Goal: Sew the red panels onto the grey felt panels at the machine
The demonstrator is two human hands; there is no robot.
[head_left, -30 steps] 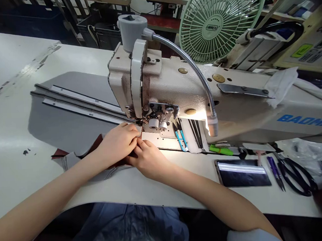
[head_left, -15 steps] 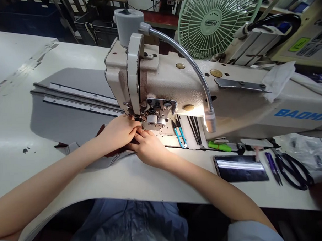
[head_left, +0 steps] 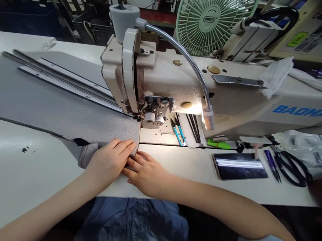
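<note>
A wide grey fabric panel [head_left: 97, 125] lies across the table, its right edge running beside the needle area of a sewing machine [head_left: 154, 81]. Two white strips with dark borders [head_left: 74, 81] run along the panel and pass behind the machine head. My left hand [head_left: 109, 163] is closed over the panel's near right corner, fingers together on top. Just right of it, my right hand [head_left: 150, 174] is closed on the same corner from the front; its thumb and part of the fabric are hidden under the fingers. Left of my left wrist, the near edge is folded and bunched.
Thread snips [head_left: 179, 132] lie by the machine bed, next to dark thin rods [head_left: 194, 128]. Farther right are a green-handled tool [head_left: 218, 144], a phone [head_left: 240, 166], purple tweezers [head_left: 272, 165] and black scissors [head_left: 292, 168]. A lamp [head_left: 208, 118] hangs over the bed; a fan [head_left: 210, 20] stands behind.
Both hands have moved from beside the needle toward the table's near edge. The grey panel has been spread open, covering more table to the left and front, and its dark red part is out of sight.
</note>
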